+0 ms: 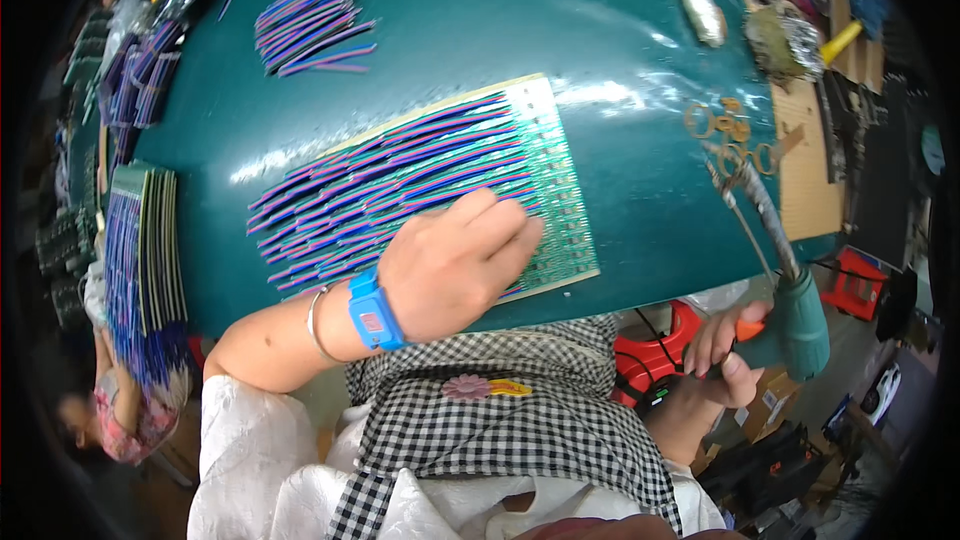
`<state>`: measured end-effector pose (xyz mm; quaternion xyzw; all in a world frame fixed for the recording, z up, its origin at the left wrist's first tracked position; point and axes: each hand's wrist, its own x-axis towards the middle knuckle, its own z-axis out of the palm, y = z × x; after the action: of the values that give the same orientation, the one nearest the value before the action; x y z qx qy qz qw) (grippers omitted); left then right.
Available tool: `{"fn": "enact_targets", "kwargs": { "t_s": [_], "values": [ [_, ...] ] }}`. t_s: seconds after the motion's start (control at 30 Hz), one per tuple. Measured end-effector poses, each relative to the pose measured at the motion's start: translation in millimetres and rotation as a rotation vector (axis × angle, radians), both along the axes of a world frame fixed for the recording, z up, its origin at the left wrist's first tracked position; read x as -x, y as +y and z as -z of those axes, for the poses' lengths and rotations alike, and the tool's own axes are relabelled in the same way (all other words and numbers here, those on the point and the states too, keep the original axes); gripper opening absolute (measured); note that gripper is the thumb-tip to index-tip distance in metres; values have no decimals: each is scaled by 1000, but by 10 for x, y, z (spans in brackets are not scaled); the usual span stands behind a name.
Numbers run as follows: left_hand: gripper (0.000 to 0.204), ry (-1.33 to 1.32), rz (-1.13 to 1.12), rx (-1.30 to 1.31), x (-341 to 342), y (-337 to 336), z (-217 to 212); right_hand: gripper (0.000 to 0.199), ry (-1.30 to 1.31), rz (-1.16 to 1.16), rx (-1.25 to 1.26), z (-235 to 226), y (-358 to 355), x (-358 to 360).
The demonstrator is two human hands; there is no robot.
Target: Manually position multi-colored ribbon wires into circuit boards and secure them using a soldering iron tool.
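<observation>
A green circuit board panel (560,170) lies on the table in front of me, with rows of thin blue, black and pink wires (400,190) spread across it. My left hand (460,255) rests over the panel's near right part, its fingers curled closed; what is between the fingertips is hidden. A blue watch (374,312) and a bangle are on that wrist. At the right, beyond the table's front edge, my right hand (725,350) is closed around the handle of a green soldering gun (803,325) with an orange trigger. Its long metal tip points up and away over the table.
A bundle of cut wires (315,25) lies at the far left of the green table (660,210). Wired panels (145,240) hang in a stack over the left edge. Scissors (735,130) and a foil-wrapped tool (698,8) lie to the right. A red stool (660,345) stands below.
</observation>
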<state>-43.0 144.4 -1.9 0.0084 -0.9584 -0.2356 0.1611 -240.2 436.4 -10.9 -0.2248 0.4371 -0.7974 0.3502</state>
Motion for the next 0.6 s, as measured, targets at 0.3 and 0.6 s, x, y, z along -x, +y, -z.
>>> {"fn": "enact_targets", "kwargs": {
  "t_s": [0.3,0.6],
  "values": [
    [36,-7,-29,24,101,81,-67,51,77,224,346,-204,-388,762],
    [21,-13,-123,45,-67,-89,-561,50,288,532,-179,-428,-587,970]
  ]
}}
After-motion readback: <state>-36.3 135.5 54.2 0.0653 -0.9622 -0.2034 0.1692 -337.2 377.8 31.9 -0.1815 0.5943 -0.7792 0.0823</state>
